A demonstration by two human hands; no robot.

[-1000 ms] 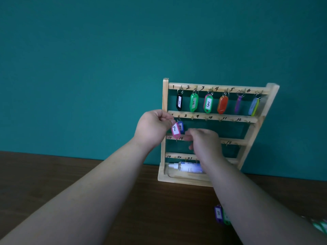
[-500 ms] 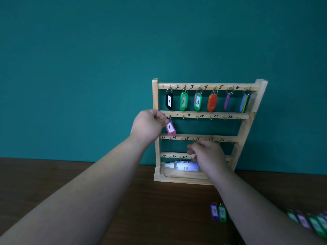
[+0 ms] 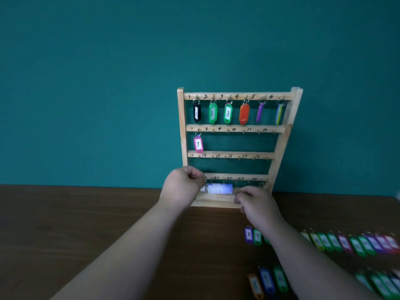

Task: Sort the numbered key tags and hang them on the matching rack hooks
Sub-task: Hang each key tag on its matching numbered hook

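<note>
Curling in on nothing visible, the left hand (image 3: 184, 188) hung before the lowest rail of the wooden rack (image 3: 285, 137); the fingers of the right hand (image 3: 258, 204) curled too, though whether they held anything could not be told. Purple tag 8 (image 3: 248, 234) lay on the table (image 3: 86, 213) just near of the right wrist, much closer to that hand. Its long axis ran near-to-far, ring end pointing far toward the rack.

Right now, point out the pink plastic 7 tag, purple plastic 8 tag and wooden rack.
pink plastic 7 tag (image 3: 198, 144): head view, white label.
purple plastic 8 tag (image 3: 249, 234): head view, white label.
wooden rack (image 3: 183, 126): head view, left post.
</note>
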